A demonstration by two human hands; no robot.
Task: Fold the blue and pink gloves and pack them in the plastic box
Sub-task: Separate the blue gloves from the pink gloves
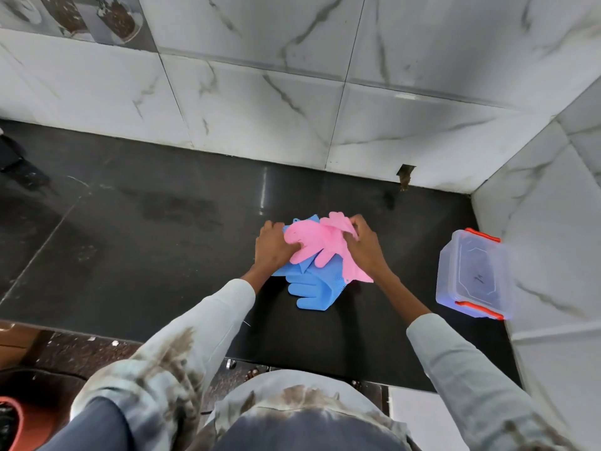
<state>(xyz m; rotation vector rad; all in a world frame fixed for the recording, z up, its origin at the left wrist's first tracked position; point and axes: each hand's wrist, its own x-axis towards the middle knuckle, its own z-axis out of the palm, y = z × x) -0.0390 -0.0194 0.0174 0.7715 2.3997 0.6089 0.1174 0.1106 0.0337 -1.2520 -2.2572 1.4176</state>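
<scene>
Dark counter (pixel 162 255). Clear box (pixel 471 275), lid on, contents unclear, sat by the right edge. Blue gloves (pixel 312 291) lay mid-counter, fingers toward the near edge. Pink gloves (pixel 320 244) lay crumpled on top, left hand (pixel 271 247) and right hand (pixel 366 244) both gripping them.

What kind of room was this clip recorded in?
Probably a home kitchen or utility corner: a dark polished stone counter meets white marble-patterned wall tiles, with silicone scrubbing gloves and a clear plastic storage box on it.

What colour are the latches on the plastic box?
Orange-red latches on a clear box, seen in the head view.
</scene>
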